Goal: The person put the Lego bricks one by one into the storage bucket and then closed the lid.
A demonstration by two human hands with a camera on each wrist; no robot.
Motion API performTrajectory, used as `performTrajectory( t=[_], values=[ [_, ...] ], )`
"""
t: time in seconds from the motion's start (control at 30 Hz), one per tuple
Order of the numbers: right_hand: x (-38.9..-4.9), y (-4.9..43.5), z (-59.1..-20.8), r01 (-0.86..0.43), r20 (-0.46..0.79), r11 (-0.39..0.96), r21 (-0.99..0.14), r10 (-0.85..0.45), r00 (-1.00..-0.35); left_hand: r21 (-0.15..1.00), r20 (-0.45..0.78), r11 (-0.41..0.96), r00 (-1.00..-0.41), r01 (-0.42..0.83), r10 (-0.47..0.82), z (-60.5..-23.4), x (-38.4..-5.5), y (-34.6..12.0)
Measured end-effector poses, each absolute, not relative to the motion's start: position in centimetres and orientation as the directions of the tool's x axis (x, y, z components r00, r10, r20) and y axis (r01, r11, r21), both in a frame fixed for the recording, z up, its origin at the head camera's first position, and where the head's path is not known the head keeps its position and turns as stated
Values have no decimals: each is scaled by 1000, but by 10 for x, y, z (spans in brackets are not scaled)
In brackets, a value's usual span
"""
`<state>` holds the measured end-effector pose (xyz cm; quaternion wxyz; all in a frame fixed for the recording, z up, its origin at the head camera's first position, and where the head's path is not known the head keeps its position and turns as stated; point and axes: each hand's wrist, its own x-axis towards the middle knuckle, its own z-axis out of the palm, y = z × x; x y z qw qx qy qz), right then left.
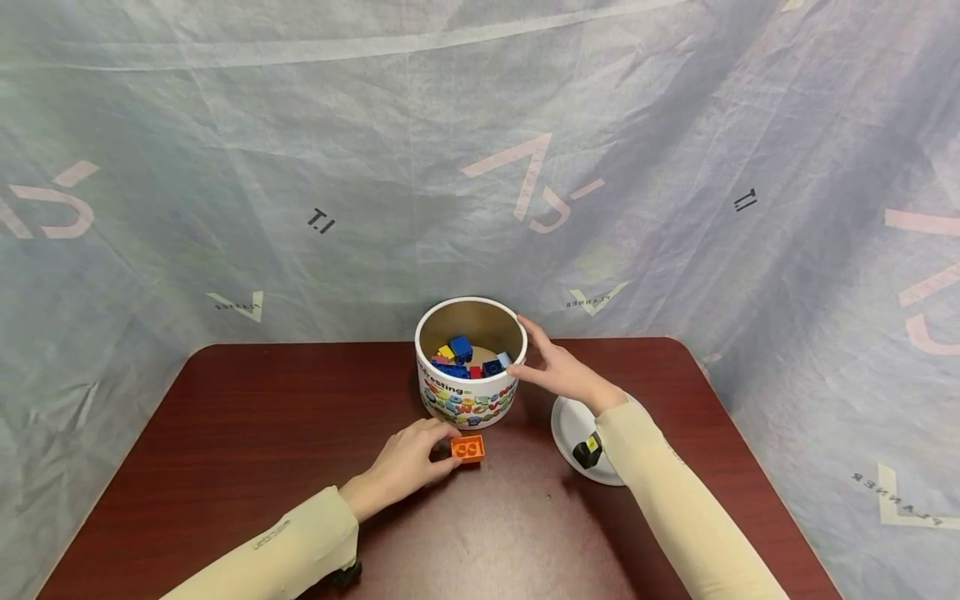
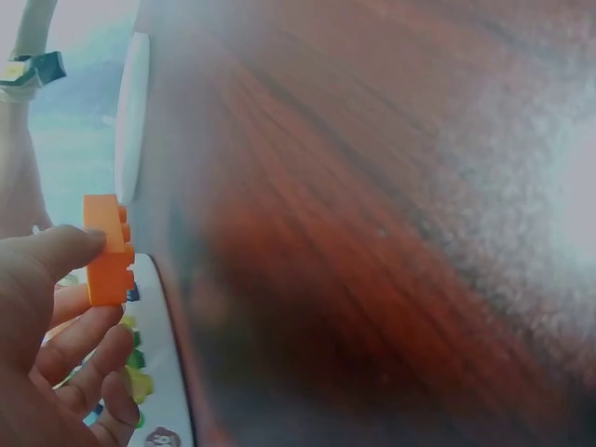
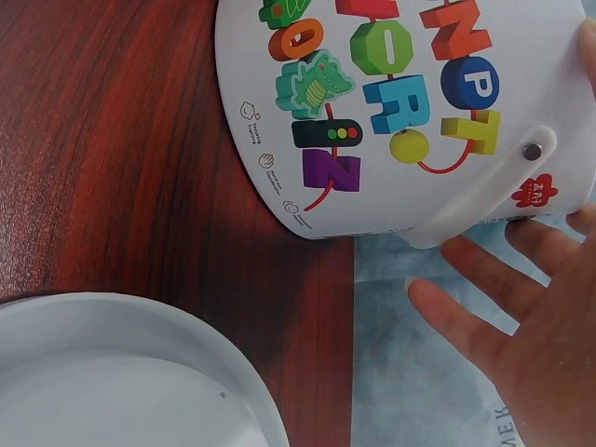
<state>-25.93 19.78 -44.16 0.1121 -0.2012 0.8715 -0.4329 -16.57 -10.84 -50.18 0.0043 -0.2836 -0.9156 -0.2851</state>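
Observation:
My left hand (image 1: 405,458) pinches an orange toy building brick (image 1: 468,449) between thumb and fingers, just in front of the bucket. In the left wrist view the brick (image 2: 105,256) shows its studs facing right, the thumb on its near side. A white round bucket (image 1: 468,404) printed with colourful letters stands upright, several bricks (image 1: 461,348) lying inside. At the bucket's right side is my right hand (image 1: 562,372), thumb and fingers spread along the rim and wall. The right wrist view shows the fingers of this hand (image 3: 549,326) extended beside the white handle (image 3: 484,200).
A white plate (image 1: 564,433) lies right of the bucket, partly under the right forearm. A black device with a yellow label (image 1: 588,450) sits at the right wrist and overlaps the plate. Grey printed cloth (image 1: 375,167) hangs behind the dark red wooden table (image 1: 262,408).

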Motion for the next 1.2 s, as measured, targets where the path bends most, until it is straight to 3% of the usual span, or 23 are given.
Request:
performTrajectory(
  t=[0.6, 1.2],
  values=[
    [-261, 200, -445, -274, -5, 550, -789, -452, -892, 495, 258, 639, -802, 588, 539, -456, -152, -114],
    [-261, 200, -444, -270, -5, 542, -796, -452, -892, 442, 371, 613, -756, 655, 540, -400, -182, -119]
  ],
)
